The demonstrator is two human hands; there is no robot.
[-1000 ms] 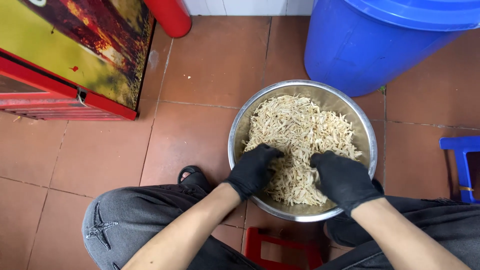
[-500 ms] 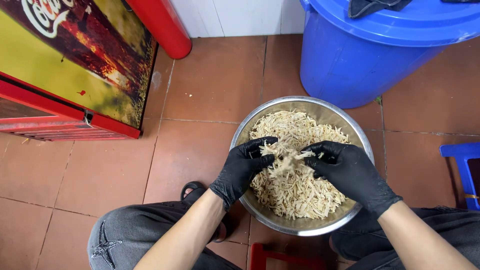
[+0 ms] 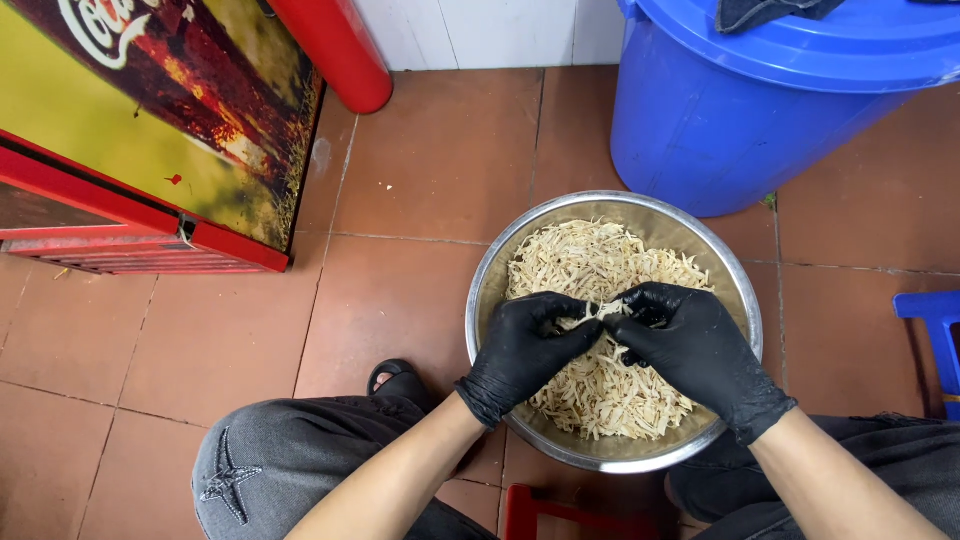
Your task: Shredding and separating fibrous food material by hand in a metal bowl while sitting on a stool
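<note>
1. Black-gloved, the left hand (image 3: pixel 525 345) hangs over the left half of the bowl (image 3: pixel 480 300), fingers curled shut on a small clump of pale shreds (image 3: pixel 600 390). The clump sits at its fingertips, to its right, towards the bowl's middle.
2. The pinched clump (image 3: pixel 598 310) bridges both hands, its long axis running roughly left to right between the two sets of fingertips. Neither hand is nearer; they meet at it, touching or nearly so.
3. The right hand (image 3: pixel 695 350), also gloved, closes on the clump's other end, which lies to its left. How firmly it grips I cannot quite tell, as the fingers hide it.
4. The remaining shreds lie heaped below and beyond both hands, filling the steel bowl, which stands on the tiled floor (image 3: pixel 400 300) between the knees.
</note>
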